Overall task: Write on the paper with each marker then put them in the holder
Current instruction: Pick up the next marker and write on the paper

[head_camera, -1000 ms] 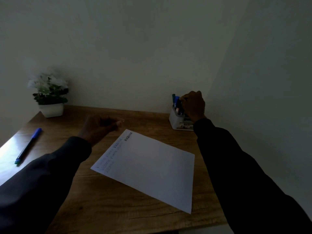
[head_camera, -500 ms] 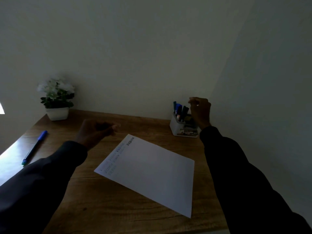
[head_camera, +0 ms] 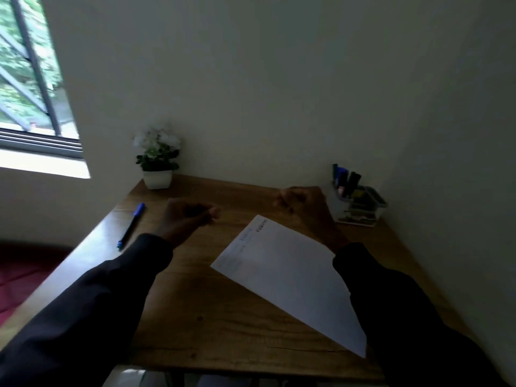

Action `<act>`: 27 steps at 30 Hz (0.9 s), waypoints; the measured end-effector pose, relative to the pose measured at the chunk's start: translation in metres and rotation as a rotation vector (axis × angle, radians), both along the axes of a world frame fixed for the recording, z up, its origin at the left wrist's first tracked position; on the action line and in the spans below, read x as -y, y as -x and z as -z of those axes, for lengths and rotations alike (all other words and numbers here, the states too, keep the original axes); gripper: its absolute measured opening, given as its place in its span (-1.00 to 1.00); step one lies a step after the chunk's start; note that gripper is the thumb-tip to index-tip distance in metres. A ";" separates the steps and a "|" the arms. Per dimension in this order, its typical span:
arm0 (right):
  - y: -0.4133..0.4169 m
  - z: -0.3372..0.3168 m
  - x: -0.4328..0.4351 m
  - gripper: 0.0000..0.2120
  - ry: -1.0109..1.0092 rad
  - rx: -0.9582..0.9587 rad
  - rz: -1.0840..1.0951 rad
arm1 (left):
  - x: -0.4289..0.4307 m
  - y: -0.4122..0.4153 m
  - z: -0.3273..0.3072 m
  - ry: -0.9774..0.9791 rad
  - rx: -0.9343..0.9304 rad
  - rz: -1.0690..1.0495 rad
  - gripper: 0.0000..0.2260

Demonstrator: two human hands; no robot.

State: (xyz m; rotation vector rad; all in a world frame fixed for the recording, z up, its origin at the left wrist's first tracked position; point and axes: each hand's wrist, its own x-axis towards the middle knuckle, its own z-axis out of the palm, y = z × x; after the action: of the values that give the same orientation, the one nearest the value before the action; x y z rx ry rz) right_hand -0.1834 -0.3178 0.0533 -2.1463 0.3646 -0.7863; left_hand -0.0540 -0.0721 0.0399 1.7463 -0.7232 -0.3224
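Observation:
A white paper [head_camera: 287, 277] with a few written lines near its top left corner lies tilted on the wooden table [head_camera: 223, 325]. The white holder [head_camera: 360, 215] stands at the back right with several markers [head_camera: 346, 178] upright in it. One blue marker [head_camera: 131, 226] lies on the table at the left. My left hand [head_camera: 190, 219] hovers over the table left of the paper, fingers loosely curled and empty. My right hand [head_camera: 304, 205] is just past the paper's top corner, left of the holder, fingers loosely curled around nothing.
A small white pot of white flowers [head_camera: 157, 163] stands at the table's back left corner. Walls close the table in behind and on the right. A window [head_camera: 28, 79] is at the far left, and the table's left edge drops to a red floor.
My right hand let go of a marker in the holder and drew back left, toward the paper's top corner. The view swung left, bringing the window in. My left hand barely moved.

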 end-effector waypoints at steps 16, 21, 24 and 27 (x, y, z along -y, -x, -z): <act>-0.097 0.034 -0.134 -0.75 0.175 -0.219 -0.341 | -0.138 -0.048 0.011 0.083 0.016 -0.265 -0.85; -0.139 0.038 -0.169 -0.85 0.239 -0.324 -0.298 | -0.160 -0.058 0.020 0.108 -0.027 -0.324 -0.86; -0.159 0.040 -0.190 -0.84 0.285 -0.371 -0.223 | -0.163 -0.063 0.026 0.108 -0.039 -0.330 -0.87; -0.175 0.043 -0.210 -0.70 0.333 -0.415 -0.120 | -0.163 -0.064 0.029 0.112 -0.049 -0.323 -0.86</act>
State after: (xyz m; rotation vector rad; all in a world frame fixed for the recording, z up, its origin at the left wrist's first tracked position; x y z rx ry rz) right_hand -0.0085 -0.1082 0.0105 -2.6216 0.3290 -0.3442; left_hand 0.0097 0.0905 0.0114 1.7093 -0.4057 -0.1011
